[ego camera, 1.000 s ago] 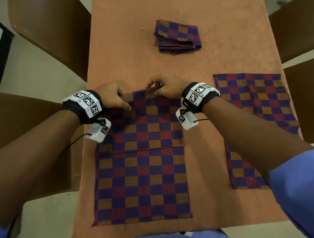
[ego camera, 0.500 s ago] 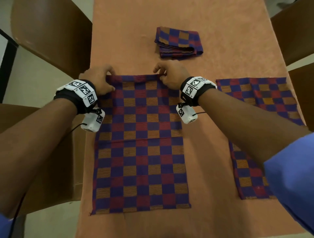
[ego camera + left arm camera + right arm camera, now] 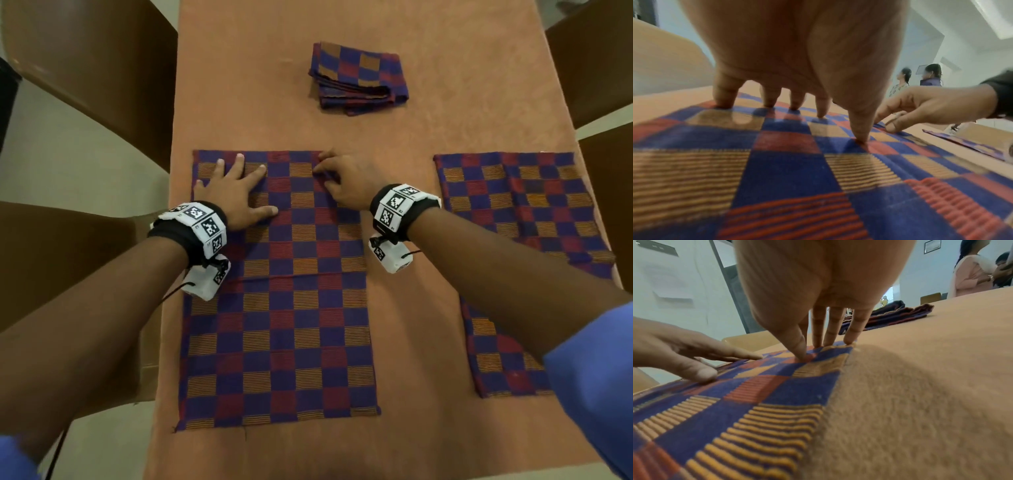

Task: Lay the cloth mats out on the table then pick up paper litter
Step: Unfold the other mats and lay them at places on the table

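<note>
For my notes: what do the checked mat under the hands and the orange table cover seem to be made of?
Mat: likely woven cloth, matte; ribbed thread lines and frayed threads at the near edge show. Table cover: looks like a soft, fuzzy fabric, perhaps felt or fleece; the close view shows nap.

Two cloth mats (image 3: 277, 308) (image 3: 520, 212) laid flat, one folded pile (image 3: 358, 78), two hands (image 3: 236, 192) (image 3: 346, 181).

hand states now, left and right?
Left hand: open, fingers spread flat, pressing on the middle mat.
Right hand: open, fingertips touching the same mat's far right corner.
</note>
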Demonstrator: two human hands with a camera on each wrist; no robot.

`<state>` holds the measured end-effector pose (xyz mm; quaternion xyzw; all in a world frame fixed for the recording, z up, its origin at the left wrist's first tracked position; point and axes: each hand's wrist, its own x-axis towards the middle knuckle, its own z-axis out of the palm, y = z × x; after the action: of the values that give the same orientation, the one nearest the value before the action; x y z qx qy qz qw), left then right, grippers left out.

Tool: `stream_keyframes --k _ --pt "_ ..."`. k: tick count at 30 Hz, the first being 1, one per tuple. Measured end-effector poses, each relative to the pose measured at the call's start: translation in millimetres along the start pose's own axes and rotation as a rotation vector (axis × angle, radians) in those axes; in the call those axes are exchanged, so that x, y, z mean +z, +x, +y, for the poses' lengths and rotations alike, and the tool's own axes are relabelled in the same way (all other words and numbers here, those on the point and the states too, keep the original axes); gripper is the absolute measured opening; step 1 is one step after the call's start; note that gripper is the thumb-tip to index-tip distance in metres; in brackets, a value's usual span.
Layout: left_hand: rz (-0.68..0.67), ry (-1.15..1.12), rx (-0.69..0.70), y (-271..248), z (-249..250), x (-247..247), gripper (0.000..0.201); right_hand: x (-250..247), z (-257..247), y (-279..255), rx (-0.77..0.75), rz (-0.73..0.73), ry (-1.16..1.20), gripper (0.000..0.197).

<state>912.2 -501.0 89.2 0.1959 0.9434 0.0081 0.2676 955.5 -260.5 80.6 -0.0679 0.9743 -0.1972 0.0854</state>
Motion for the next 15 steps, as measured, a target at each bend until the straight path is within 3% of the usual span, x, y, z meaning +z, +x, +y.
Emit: stream_keyframes --k 4,7,11,15 --pt "0.032 0.005 -0.008 -3.0 14.8 0.2 0.095 -3.8 2.9 4.4 0.024 0.000 0.002 0.031" --pt "0.011 -0.037 0.042 -2.6 37.9 -3.5 0.100 -16.8 12.6 20.4 0.116 0.137 0.033 0.029" --pt "-0.119 -0.112 0.042 4.6 64.2 -10.2 0.111 -44.0 33.3 56.9 0.204 0.298 -0.019 0.040" --pt "-0.144 -0.184 -0.015 9.9 76.4 -13.4 0.106 -62.0 57.0 95.5 0.307 0.246 -0.138 0.046"
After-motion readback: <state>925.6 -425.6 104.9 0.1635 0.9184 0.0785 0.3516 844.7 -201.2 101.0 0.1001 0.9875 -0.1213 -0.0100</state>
